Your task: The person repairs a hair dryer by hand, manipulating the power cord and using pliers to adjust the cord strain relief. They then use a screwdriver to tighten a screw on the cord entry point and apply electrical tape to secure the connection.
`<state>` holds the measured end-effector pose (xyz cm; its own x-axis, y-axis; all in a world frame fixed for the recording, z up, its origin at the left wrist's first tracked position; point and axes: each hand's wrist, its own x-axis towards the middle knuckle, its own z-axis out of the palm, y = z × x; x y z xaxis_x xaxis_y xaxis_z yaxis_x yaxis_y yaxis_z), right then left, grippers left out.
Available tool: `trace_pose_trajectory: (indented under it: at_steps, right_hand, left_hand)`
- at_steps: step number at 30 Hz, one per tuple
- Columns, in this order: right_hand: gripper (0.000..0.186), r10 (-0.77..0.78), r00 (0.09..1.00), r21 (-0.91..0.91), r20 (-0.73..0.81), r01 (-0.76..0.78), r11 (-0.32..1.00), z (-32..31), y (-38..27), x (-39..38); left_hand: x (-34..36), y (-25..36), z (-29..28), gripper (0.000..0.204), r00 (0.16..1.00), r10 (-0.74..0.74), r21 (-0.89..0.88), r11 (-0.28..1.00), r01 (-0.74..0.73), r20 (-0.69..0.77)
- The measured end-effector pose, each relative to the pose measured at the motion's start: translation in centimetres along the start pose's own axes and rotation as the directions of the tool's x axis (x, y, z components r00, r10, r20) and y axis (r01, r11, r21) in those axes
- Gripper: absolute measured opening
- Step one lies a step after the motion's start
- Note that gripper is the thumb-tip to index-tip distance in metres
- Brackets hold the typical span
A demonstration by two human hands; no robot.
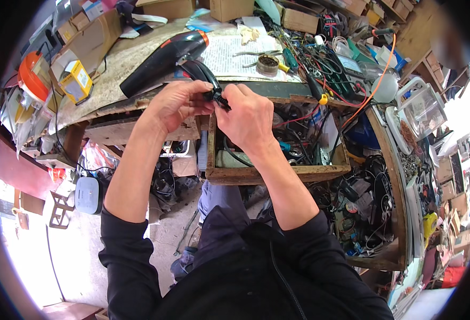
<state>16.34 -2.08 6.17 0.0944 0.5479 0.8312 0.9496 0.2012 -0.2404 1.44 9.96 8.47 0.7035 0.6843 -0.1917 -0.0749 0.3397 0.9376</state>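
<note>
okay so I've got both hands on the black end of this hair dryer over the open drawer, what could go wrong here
Three risks stand out. The small black part pinched between your left hand and right hand could slip and vanish among the tangled wires in the open wooden drawer below. The hair dryer lies on the worn bench edge, so a tug might drag it off. Loose tools, like the yellow-handled screwdriver, crowd your right hand.

Two hands, one black hair dryer, one open wooden drawer — and one yellow box.
</note>
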Motion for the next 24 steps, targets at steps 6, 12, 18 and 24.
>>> trace_pose_trajectory:
  at_steps: [6,12,18,24]
  right_hand:
    - [0.02,-0.075,0.997,-0.092,-0.005,0.074,0.993,0.0,-0.5,-0.1]
    - [0.018,-0.223,0.975,-0.135,0.003,0.221,0.966,0.0,0.1,0.3]
    - [0.018,-0.171,0.985,-0.106,-0.007,0.17,0.98,0.3,0.4,0.0]
    - [0.02,-0.005,0.999,-0.055,-0.037,0.003,0.998,1.0,-0.1,-0.4]
  left_hand:
    - [-0.1,0.3,0.2,0.019,1.0,-0.001,0.001,1.0,0.001,0.025]
    - [0.4,-0.2,-0.4,0.022,0.999,0.004,-0.015,1.0,-0.004,0.035]
    - [0.3,-0.1,-0.3,0.024,0.999,0.005,0.007,1.0,-0.005,0.034]
    - [-0.1,0.3,0.1,0.019,1.0,0.002,0.025,1.0,-0.003,0.031]
